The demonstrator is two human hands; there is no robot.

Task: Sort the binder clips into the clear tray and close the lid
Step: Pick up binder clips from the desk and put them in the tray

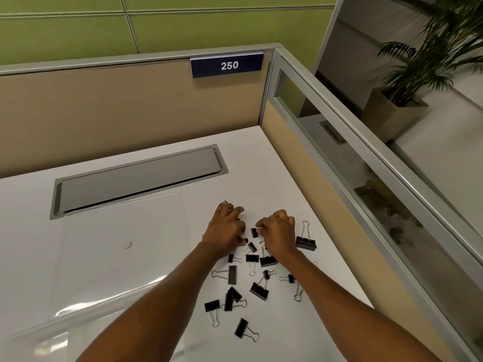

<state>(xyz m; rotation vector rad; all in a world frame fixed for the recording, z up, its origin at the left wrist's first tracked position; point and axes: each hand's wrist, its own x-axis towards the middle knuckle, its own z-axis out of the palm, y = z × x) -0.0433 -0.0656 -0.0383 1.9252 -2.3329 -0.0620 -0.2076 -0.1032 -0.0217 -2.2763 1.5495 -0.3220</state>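
Note:
Several black binder clips (232, 274) of different sizes lie scattered on the white desk (300, 184), right of centre. My left hand (225, 229) is at the far end of the pile, fingers curled, with a small clip (245, 240) at its thumb and a dark bit showing past its knuckles. My right hand (279, 232) is beside it and pinches a small black clip (254, 232) at its fingertips. A large clip (305, 242) stands just right of that hand. The clear tray (180, 205) lies to the left of both hands, and a clear lid (34, 335) sits at the lower left.
A grey cable hatch (136, 178) is set into the desk behind the tray. A small pinkish disc (128, 245) shows within the tray's outline. Beige partition walls close the back and right sides, with a "250" sign (227, 65). A potted plant (407, 82) stands beyond the partition.

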